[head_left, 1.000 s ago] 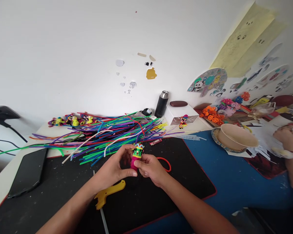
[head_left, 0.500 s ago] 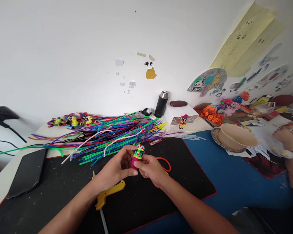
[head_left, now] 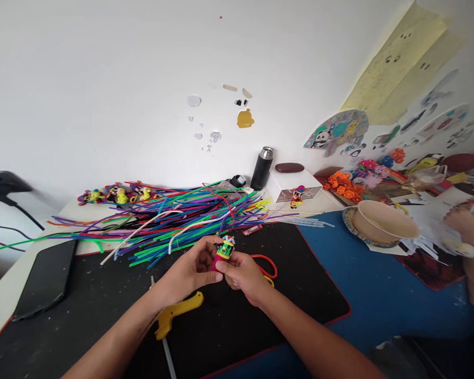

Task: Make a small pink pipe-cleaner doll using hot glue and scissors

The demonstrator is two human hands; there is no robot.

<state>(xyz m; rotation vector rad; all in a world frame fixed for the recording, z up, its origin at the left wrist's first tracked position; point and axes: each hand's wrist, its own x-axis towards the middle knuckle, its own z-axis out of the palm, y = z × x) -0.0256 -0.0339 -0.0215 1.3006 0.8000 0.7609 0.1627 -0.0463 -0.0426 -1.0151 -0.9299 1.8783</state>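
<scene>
A small pipe-cleaner figure (head_left: 224, 249), magenta below with green, yellow and light blue above, is held upright between both hands over the black mat. My left hand (head_left: 195, 266) grips it from the left, its fingers curled behind and its thumb pointing toward the base. From the right, my right hand (head_left: 243, 273) pinches the magenta lower part between thumb and fingers. Red scissors handles (head_left: 269, 263) show partly behind my right hand, with a yellow loop below them. Under my left forearm lies a yellow glue gun (head_left: 177, 313) with a grey stick at its back.
Many coloured pipe cleaners (head_left: 181, 221) spread along the back of the desk. Finished figures (head_left: 116, 195) lie at the back left; another figure (head_left: 297, 197) stands by a white box (head_left: 288, 181) and black flask (head_left: 262, 169). A phone (head_left: 45, 281) lies left. Right are a bowl (head_left: 385, 221) and another person's hand (head_left: 464, 221).
Both hands keep their hold on the figure, which has turned and tilted slightly. The view has shifted a little, and more of the yellow loop shows beside my right wrist.
</scene>
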